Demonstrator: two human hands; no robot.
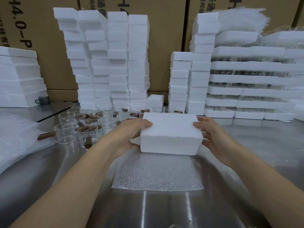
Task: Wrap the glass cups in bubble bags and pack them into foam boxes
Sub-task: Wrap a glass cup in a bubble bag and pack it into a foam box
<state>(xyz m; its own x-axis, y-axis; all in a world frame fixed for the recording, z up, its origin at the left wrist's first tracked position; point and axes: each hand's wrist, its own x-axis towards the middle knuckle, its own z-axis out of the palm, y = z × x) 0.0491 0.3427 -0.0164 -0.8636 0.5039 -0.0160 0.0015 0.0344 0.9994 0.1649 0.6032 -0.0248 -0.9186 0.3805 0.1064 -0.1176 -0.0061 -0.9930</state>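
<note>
A closed white foam box sits in the middle of the steel table, held from both sides. My left hand grips its left end, thumb on the lid and fingers under the side. My right hand grips the right end the same way. A flat bubble bag lies on the table just in front of the box. Several glass cups with brown wooden handles stand in a cluster to the left and behind the box. What is inside the box is hidden.
Tall stacks of foam boxes line the back, with more stacks at centre right and foam trays of glassware on the right. A pile of bubble bags lies at the left. Cardboard cartons stand behind.
</note>
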